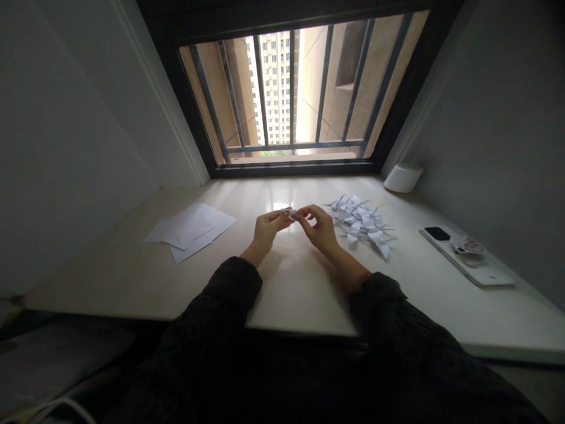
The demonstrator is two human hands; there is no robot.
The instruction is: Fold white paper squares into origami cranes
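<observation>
Between my two hands is a small piece of folded white paper [289,213], mostly covered by the fingers. My left hand [268,228] is closed and pinches it from the left. From the right, my right hand [318,227] grips it between thumb and fingertips. Both hands are over the middle of the pale sill. Just right of my right hand lies a pile of folded white paper cranes [359,219], with thin points sticking out. Several flat sheets of white paper [194,228] overlap one another to the left of my left hand.
A white phone [474,265] with a round grip on its back lies at the right. A white cylindrical object [403,178] stands in the back right corner. Behind the sill [300,294] is a dark-framed window [295,171] with bars. The sill's front edge runs beneath my forearms.
</observation>
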